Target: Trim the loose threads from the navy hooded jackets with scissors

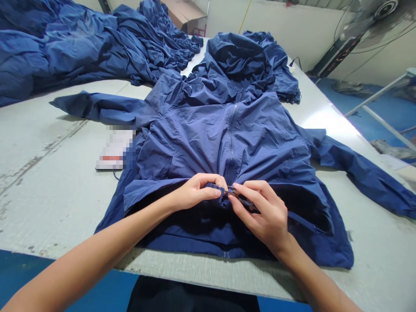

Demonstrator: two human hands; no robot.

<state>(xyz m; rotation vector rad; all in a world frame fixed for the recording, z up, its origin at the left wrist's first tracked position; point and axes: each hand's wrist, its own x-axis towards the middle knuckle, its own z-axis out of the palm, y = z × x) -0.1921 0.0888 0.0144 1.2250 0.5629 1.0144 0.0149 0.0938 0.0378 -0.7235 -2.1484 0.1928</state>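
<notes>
A blue hooded jacket (198, 134) lies spread on the table with its zipper (232, 130) running down the middle. My left hand (203, 190) pinches the jacket's lifted lower edge near the bottom of the zipper. In my right hand (264, 208) is a small dark pair of thread snips (245, 201), held between thumb and fingers. The tips of the snips touch the fabric beside my left fingertips. Exactly what lies between the blades is too small to tell. Below my hands, the raised front shows the jacket's dark inside.
A large heap of blue garments (74, 47) covers the table's far left. More blue fabric (286, 78) is bunched behind the hood. A blurred tag or card (113, 149) lies by the left sleeve. A fan (373, 21) stands beyond the white table (42, 190) at the right.
</notes>
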